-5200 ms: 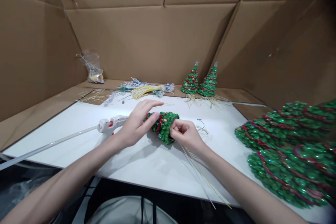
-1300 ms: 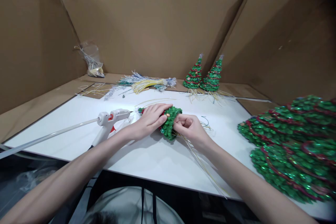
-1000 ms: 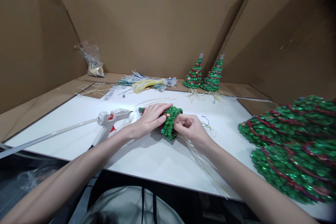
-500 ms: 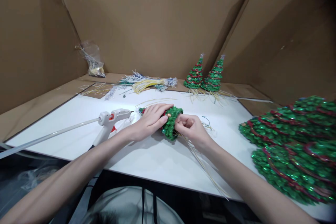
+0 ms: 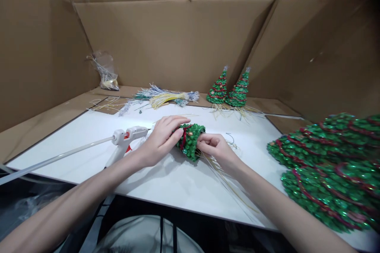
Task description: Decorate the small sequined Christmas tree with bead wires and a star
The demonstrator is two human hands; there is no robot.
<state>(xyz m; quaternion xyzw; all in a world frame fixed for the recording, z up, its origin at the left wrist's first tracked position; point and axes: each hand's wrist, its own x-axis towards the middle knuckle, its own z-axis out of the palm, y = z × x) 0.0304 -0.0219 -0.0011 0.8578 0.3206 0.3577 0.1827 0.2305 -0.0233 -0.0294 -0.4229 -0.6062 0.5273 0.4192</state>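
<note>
A small cone-shaped Christmas tree of shiny green tinsel-like leaves, wound with red garland and dotted with beads [image 5: 192, 138], lies on its side on a smooth white tabletop [image 5: 166, 184], its open base facing right. The person's left hand [image 5: 163, 138] is cupped over its narrower part, fingers across the top, thumb on the near side. The right hand [image 5: 216, 148] has its fingertips bunched at the base opening; whether they pinch anything cannot be told. Thin pale-yellow and white wires [image 5: 227, 184] trail from below that hand. The tree is probably light, springy outside and rather slick, its beads easily knocked loose; a broad, gentle hold around the middle should suit it best. A white hot-glue gun [image 5: 137, 131] sits near the left hand, its nozzle perhaps hot.
</note>
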